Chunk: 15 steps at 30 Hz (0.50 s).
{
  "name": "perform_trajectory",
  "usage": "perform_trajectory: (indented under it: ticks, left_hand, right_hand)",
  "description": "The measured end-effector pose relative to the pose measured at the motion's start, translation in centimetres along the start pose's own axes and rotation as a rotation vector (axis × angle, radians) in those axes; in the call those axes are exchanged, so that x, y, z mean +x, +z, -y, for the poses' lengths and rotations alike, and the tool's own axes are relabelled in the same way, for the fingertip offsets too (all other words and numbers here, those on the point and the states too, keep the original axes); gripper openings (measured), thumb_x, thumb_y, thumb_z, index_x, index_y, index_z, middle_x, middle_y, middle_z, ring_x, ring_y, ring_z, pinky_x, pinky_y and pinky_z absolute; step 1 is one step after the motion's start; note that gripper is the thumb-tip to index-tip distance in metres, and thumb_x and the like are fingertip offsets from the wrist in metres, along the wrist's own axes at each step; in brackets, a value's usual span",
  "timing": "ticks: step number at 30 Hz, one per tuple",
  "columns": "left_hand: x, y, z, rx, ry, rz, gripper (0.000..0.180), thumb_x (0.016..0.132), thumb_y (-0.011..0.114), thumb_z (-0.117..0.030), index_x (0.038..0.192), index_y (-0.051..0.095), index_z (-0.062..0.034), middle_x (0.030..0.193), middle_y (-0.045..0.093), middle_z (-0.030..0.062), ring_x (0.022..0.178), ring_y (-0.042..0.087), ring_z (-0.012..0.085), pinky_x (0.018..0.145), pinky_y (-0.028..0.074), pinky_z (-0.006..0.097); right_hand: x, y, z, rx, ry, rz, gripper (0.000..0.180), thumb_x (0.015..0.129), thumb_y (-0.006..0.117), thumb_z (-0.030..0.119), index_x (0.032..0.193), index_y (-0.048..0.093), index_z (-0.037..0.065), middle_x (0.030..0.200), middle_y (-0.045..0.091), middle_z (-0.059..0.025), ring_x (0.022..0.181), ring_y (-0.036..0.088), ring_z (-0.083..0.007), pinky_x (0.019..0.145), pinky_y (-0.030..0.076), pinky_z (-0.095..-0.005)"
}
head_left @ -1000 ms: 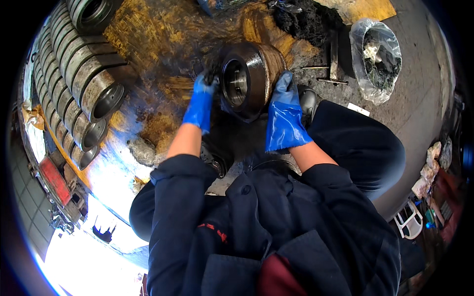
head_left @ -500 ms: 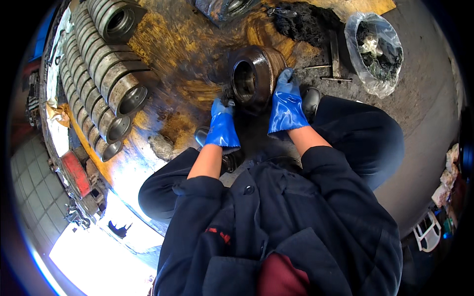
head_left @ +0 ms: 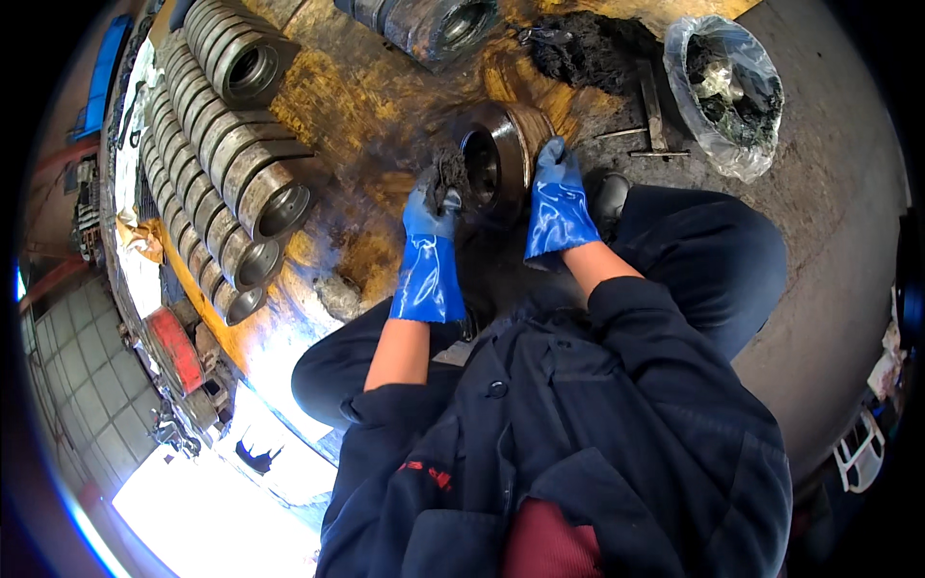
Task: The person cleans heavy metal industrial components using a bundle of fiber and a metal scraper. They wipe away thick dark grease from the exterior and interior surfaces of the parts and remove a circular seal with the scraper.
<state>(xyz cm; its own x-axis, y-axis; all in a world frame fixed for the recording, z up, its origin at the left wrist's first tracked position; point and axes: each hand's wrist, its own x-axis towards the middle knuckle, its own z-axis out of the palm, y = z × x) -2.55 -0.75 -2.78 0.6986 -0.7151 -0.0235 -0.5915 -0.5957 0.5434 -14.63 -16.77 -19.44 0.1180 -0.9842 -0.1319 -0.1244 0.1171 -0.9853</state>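
Observation:
A dark, oily metal roller-like ring [head_left: 525,140] lies on its side in front of me, its round bore facing left. My right hand [head_left: 558,193], in a blue rubber glove, rests against the ring's right side with the fingers partly hidden behind it. In a matching glove, my left hand [head_left: 431,217] grips a black wad of fibres [head_left: 450,167] just left of the bore. Whether the wad touches the ring's rim I cannot tell.
Several rows of steel rings [head_left: 279,197] lie at the left on a stained yellow-brown board [head_left: 337,106]. More dark rings [head_left: 453,29] are at the far edge. Beyond my right hand are a black fibre heap [head_left: 583,58], a T-shaped metal tool [head_left: 655,116] and a clear plastic bag [head_left: 761,144].
My left hand has moved slightly up and left, and the black wad in it now shows more clearly. My right hand stays at the ring. The whole view has shifted a little.

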Motion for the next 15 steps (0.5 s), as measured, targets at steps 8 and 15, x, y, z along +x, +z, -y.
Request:
perform_trajectory:
  ticks: [8, 15]
  left_hand:
    - [9.1, 1.6, -1.4, 0.403, 0.364, 0.106, 0.066, 0.068, 0.066, -0.012, 0.131, 0.048, -0.0122, 0.129, 0.053, 0.0117, 0.112, 0.056, 0.0283, 0.091, 0.049, 0.036]
    - [8.9, 4.3, 2.8, 0.438, -0.143, 0.284, 0.032, 0.080, 0.057, -0.017, 0.111, 0.064, -0.0107, 0.098, 0.067, 0.0160, 0.092, 0.065, 0.0323, 0.080, 0.053, 0.038]
  right_hand:
    - [-3.1, 0.4, 8.4, -0.167, 0.161, 0.023, 0.036, 0.094, 0.049, 0.033, 0.095, 0.059, -0.002, 0.080, 0.061, -0.0151, 0.072, 0.057, -0.0227, 0.068, 0.046, -0.0349]
    - [-3.3, 0.6, 9.8, -0.292, 0.031, 0.023, 0.031, 0.093, 0.052, 0.029, 0.096, 0.060, -0.001, 0.081, 0.063, -0.0158, 0.074, 0.061, -0.0217, 0.068, 0.047, -0.0324]
